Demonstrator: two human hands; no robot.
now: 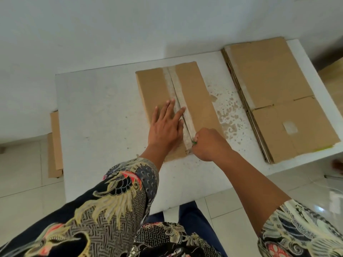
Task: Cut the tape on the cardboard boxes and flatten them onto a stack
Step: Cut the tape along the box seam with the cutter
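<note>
Presently the tape-cutting step is in hand. The box (189, 101) lies mid-table (104, 112); the left hand (165, 127) presses it with flat, straight fingers, while the right hand (207, 143) grips a green-tipped cutter (194, 142) at the tape's (182, 106) near end. Judged next: opening the seam and flattening onto the stack (274, 97).

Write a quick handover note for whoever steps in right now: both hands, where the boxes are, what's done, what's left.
Left hand: flat, fingers straight, pressing the taped box at mid-table.
Right hand: gripping a green-handled cutter at the near end of the tape seam.
Stack of flattened boxes: at the right end of the white table.
More cardboard stands on the floor, left of the table.
Done: seam looks slit along most of its length.
Left: finish the cut, flatten the box, add it to the stack.
</note>
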